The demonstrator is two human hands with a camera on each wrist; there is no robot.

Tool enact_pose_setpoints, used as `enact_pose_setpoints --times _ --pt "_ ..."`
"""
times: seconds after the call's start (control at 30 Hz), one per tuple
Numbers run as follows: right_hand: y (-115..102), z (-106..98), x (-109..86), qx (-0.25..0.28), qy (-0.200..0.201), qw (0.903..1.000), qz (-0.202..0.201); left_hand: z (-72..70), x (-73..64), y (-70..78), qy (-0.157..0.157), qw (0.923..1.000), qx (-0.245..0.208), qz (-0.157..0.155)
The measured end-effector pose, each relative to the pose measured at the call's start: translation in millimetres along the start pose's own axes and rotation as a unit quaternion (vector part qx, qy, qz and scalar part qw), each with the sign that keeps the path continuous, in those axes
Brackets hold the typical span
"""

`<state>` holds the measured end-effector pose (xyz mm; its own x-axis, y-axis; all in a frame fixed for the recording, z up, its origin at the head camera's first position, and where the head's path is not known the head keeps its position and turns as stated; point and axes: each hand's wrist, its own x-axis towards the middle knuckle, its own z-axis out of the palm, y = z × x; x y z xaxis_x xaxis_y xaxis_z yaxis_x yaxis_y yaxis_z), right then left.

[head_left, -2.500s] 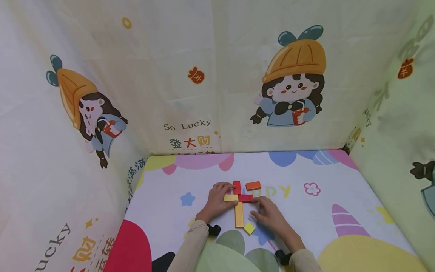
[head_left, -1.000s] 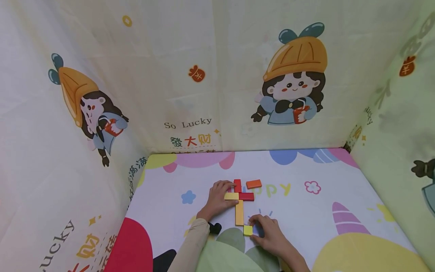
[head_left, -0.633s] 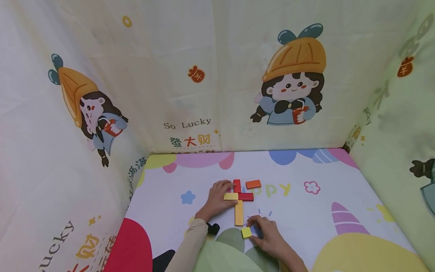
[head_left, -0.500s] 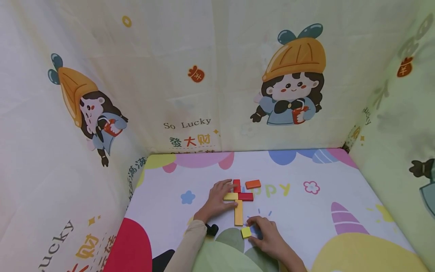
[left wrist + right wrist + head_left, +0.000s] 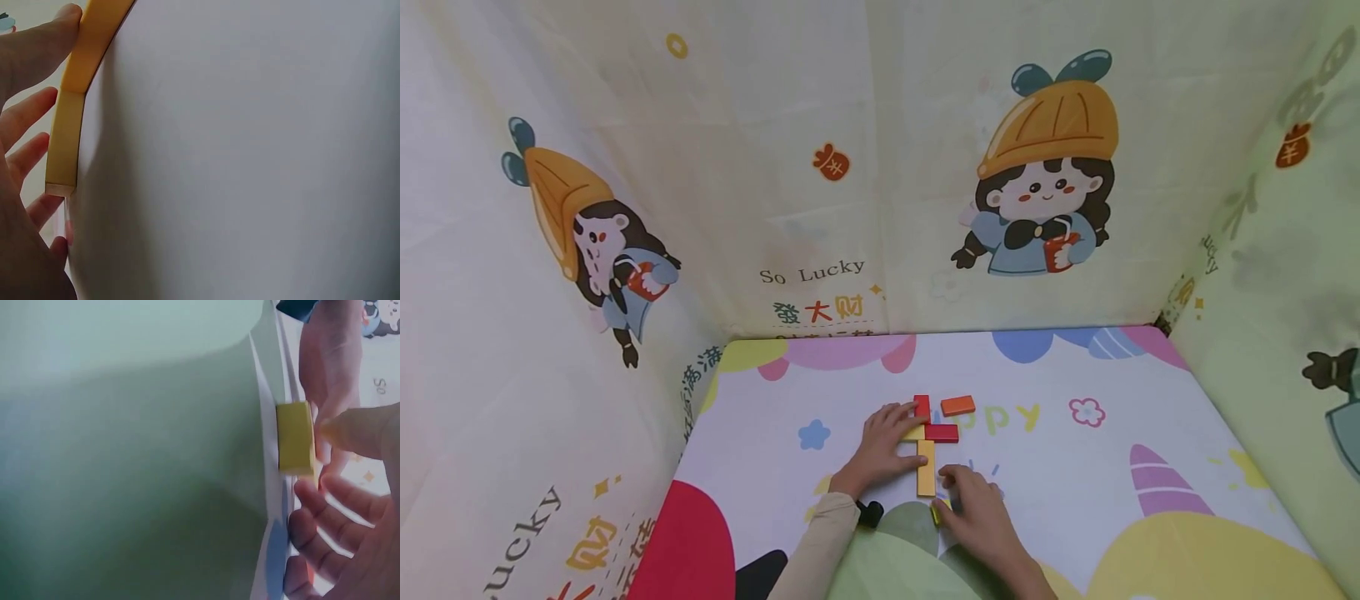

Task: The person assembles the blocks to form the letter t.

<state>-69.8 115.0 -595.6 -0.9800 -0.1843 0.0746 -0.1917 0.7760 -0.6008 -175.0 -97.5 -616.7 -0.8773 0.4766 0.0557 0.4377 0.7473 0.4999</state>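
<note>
My left hand (image 5: 882,446) lies over a cross-like layout of wooden blocks, its thumb on a long orange-yellow block (image 5: 927,479). Its fingers extend over a pale yellow block (image 5: 914,433) and reach a red block (image 5: 922,403). A darker red block (image 5: 942,433) adjoins the pale one. In the left wrist view, the fingers spread beside the pale block (image 5: 65,137). My right hand (image 5: 985,512) has its thumb on a small yellow block (image 5: 295,439), mostly covered in the head view. Its other fingers bend beside that block, close to its far end.
An orange block (image 5: 958,406) lies apart, right of the upper red block. The patterned tabletop (image 5: 1037,467) carries all the blocks. Printed cloth (image 5: 910,167) encloses the table at the back and both sides.
My right hand left the darker red block for the small yellow block, which shifted and turned; its thumb now covers that block. My left fingers moved farther over the pale block, the thumb slightly lower.
</note>
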Motion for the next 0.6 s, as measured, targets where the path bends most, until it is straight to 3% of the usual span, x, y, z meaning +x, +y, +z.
enact_pose_setpoints --times 0.33,0.6 --pt "-11 3 10.6 -0.015 -0.017 0.9992 0.034 3.6 -1.1 -1.9 0.017 0.9998 -0.012 0.007" --pt "-13 8 15.0 -0.017 -0.01 0.9993 0.031 5.5 -1.4 -5.6 0.018 0.9988 -0.045 -0.008"
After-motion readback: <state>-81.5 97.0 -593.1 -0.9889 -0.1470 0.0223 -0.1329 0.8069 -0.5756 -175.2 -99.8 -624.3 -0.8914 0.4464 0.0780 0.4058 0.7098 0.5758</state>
